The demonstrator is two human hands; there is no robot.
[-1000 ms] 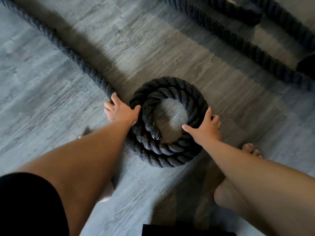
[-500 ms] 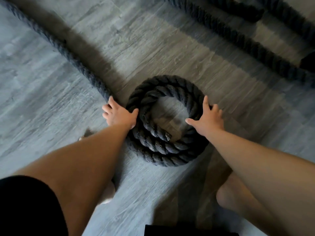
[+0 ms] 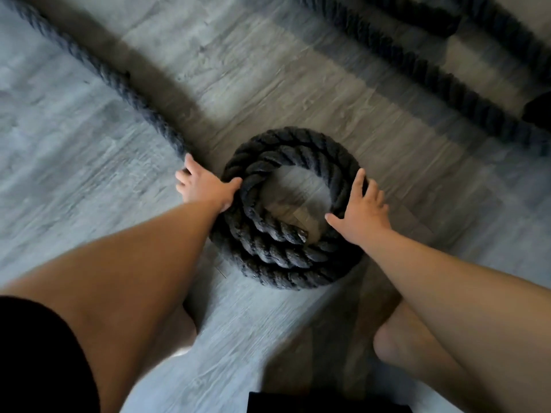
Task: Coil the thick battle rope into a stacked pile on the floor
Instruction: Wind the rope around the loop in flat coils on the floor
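A thick black battle rope is wound into a small stacked coil (image 3: 286, 263) on the grey wood floor, its cut end lying inside the ring. From the coil's left side the free rope (image 3: 119, 84) runs away to the upper left. My left hand (image 3: 205, 189) grips that rope where it meets the coil, thumb against the coil's outer wall. My right hand (image 3: 360, 210) rests on the right side of the coil, fingers spread and fairly straight, thumb pointing into the ring.
More lengths of the same rope (image 3: 432, 73) cross the floor at the upper right. My bare feet (image 3: 396, 344) stand just below the coil. A dark object (image 3: 539, 111) sits at the right edge.
My right hand has slid up along the coil's right side. The coil has turned a little, its cut end moving right inside the ring. My left hand stays at the rope.
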